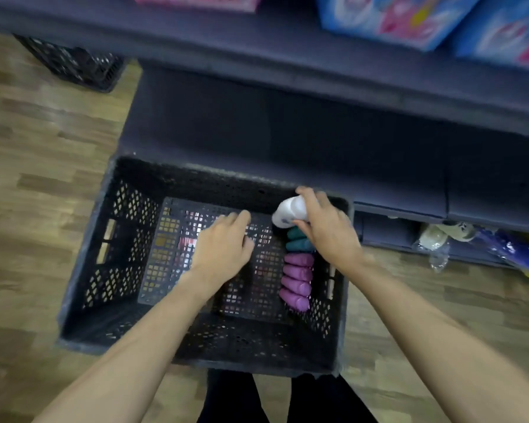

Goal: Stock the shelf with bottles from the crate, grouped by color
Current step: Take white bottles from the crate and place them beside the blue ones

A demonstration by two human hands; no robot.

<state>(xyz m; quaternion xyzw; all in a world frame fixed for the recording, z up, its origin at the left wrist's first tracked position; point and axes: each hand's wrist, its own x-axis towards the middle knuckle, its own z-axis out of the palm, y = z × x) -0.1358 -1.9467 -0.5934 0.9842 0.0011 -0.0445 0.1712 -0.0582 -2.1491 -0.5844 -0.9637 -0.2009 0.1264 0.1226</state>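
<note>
The crate (pixel 83 264) before me was dark plastic, boxy, its walls and floor a lattice of small holes, and it sat on a wood-grain floor (pixel 43 166) against the dark shelf (pixel 287 123). Both my forearms reached down into it. My left hand (pixel 223 242) hung palm down over the bare middle of the crate floor, fingers loosely bent, holding nothing. My right hand (pixel 324 227) curled round a white bottle (pixel 287 213), smooth and rounded, tilted near the crate's far right corner. Just below it, along the right wall, lay two teal bottles (pixel 298 241) and then four purple bottles (pixel 297 280), all on their sides in one row, touching each other, matte and tapering. A second lattice crate (pixel 74 65) stood on the floor at the far left. Blurred blue and pink packs (pixel 394 16) sat on the shelf above
</note>
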